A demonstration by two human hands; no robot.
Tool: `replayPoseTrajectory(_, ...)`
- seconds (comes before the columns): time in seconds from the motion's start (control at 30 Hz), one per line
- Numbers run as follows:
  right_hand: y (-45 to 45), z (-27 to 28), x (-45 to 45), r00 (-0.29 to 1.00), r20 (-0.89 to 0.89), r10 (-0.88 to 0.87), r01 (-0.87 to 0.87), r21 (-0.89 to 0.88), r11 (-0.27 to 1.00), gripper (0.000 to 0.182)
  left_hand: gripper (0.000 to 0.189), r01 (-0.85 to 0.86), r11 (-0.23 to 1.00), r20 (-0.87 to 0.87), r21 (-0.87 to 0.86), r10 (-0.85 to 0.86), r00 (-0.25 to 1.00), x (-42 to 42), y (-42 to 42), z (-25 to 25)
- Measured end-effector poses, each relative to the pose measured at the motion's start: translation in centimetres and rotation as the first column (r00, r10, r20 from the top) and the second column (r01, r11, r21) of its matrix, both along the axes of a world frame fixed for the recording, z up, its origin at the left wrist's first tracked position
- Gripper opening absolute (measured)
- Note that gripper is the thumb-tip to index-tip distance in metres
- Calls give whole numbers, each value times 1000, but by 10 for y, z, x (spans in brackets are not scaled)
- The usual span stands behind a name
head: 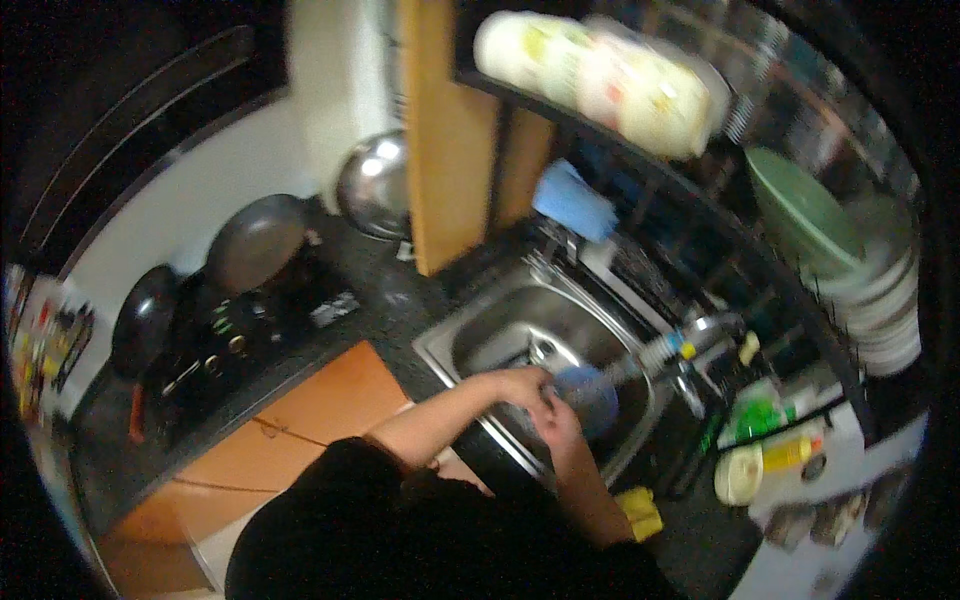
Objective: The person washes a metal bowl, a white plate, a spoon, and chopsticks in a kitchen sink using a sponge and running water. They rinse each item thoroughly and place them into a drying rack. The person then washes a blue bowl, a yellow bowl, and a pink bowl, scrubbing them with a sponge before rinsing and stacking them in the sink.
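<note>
My left hand (pixel 525 391) and my right hand (pixel 557 426) meet over the stainless steel sink (pixel 480 352), their fingers touching or overlapping. Just beyond the fingers is a translucent bluish round vessel (pixel 598 409), seemingly a bowl, under the end of the tap (pixel 656 354). Blur hides whether either hand grips the vessel or only lies against it. The sink drain (pixel 543 348) shows beyond my left hand. A yellow cloth or sponge (pixel 640 513) lies on the counter beside my right forearm.
A blue cloth (pixel 576 201) hangs behind the sink. Dish soap bottles (pixel 757 416) stand right. Overhead, a rack (pixel 660 176) holds a green bowl (pixel 806 214) and stacked plates (pixel 874 315). Leftward are a frying pan (pixel 259 244), a dark wok (pixel 146 319) and an open wooden cabinet door (pixel 450 165).
</note>
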State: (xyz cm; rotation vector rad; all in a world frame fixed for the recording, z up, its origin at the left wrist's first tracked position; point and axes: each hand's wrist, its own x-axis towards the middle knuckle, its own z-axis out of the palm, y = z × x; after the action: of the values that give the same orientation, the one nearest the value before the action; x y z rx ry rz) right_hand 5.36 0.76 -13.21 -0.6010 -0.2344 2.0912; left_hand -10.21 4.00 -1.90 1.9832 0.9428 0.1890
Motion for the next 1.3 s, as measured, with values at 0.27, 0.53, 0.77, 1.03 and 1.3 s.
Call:
replayPoseTrajectory(0.27,29,-15,12,978,200,66,26,-424,905,23,53,25,972,-453,236,87,887,-52,10,4)
replayPoseTrajectory(0.53,73,10,-32,933,358,46,119,-426,897,21,26,-41,980,-515,192,137,846,-84,40,31)
replayPoseTrajectory(0.77,108,22,-14,905,423,-31,108,-159,981,22,29,-408,517,85,753,538,839,-234,-53,387)
replayPoseTrajectory(1.03,97,12,-50,878,479,-21,112,-163,980,22,71,194,-555,553,809,830,71,-418,-188,583)
replayPoseTrajectory(1.3,105,39,-89,866,497,-52,148,-155,977,22,72,130,-580,590,804,751,-295,-466,-204,614)
